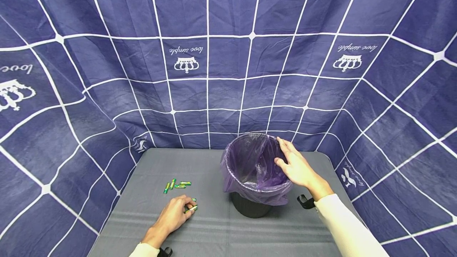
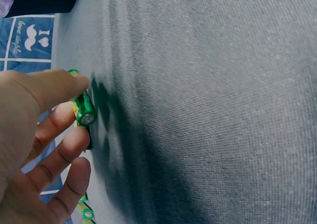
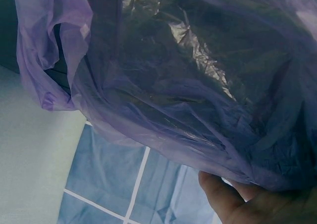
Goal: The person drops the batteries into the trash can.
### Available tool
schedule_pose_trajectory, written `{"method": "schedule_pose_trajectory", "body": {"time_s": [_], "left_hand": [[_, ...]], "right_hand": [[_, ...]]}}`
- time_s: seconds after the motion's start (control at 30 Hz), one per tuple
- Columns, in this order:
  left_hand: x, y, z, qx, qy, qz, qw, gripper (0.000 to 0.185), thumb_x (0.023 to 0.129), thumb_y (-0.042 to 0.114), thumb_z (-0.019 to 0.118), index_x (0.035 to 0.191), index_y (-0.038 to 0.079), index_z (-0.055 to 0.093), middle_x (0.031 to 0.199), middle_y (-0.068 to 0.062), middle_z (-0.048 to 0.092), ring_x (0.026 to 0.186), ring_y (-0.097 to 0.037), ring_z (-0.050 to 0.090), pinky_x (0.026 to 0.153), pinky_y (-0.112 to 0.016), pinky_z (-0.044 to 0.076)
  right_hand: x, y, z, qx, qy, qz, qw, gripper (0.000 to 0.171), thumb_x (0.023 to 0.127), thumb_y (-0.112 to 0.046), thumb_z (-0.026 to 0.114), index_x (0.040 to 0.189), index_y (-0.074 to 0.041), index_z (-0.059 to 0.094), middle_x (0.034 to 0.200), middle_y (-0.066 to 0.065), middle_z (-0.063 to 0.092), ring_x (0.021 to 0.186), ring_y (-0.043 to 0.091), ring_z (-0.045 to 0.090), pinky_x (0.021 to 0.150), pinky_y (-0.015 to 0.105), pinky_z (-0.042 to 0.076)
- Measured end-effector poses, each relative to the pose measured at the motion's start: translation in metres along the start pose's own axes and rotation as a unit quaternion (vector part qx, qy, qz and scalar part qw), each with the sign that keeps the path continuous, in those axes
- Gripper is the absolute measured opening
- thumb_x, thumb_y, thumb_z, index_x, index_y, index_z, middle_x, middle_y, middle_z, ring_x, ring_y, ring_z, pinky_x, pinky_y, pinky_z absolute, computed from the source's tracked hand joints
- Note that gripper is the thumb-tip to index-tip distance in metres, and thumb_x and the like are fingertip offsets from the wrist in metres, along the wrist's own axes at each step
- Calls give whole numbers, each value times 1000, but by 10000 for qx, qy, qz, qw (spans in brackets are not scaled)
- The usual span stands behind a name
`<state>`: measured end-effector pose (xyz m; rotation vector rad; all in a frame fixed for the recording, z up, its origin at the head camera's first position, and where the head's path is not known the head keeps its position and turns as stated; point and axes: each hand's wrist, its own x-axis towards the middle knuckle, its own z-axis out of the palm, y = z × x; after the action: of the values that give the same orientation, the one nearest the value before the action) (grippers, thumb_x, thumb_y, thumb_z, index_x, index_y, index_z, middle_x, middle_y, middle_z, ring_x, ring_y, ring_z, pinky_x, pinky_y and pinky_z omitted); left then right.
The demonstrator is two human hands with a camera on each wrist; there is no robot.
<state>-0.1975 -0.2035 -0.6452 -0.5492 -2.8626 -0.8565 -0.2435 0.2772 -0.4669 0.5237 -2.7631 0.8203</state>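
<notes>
My left hand is low over the table, left of the bin. It pinches a green and yellow battery between thumb and fingers, the other fingers loosely bent. Another battery lies just beyond these fingertips, partly hidden. Farther back, several more batteries lie loose in a group. On the right, my right hand rests at the rim of a black bin lined with a purple plastic bag. Its fingers are extended along the rim, the thumb over the opening.
A grey cloth-covered table bears the bin and the batteries. Behind it and at both sides hangs a dark blue curtain with white grid lines. The bag's edge folds loosely over the bin's rim.
</notes>
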Motion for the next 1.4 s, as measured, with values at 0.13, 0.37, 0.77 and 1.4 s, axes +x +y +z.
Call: {"method": "schedule_pose_trajectory", "body": {"time_s": [0.13,0.37,0.77,1.4], "left_hand": [[3,5,-2,-161,-33,-117,9998,25,90,8,97,107,23,88,92,15,72,74,4,59,66,-21,49],[11,17,-5,-389,80,-6,9992,25,95,9,94,116,20,88,93,17,72,72,11,56,66,-19,51],[24,37,-12,-771,657,812,9915,30,94,0,90,116,20,87,94,8,75,69,6,64,64,-20,58],[42,80,-45,-1331,867,678,9850,31,93,-3,92,116,17,86,95,0,79,70,3,70,64,-19,61]], "right_hand": [[0,0,0,-13,6,8,10000,77,112,-21,64,177,8,35,178,34,45,165,56,49,135,74,40],[0,1,0,-3,16,-1,10000,77,112,-21,63,178,8,35,178,34,45,165,56,49,136,74,39],[-1,2,1,-4,56,-59,10000,77,112,-20,64,177,9,36,178,34,45,165,56,49,136,73,39],[-1,1,0,-15,50,-88,9999,77,111,-19,65,176,10,37,177,35,46,165,57,48,135,74,40]]}}
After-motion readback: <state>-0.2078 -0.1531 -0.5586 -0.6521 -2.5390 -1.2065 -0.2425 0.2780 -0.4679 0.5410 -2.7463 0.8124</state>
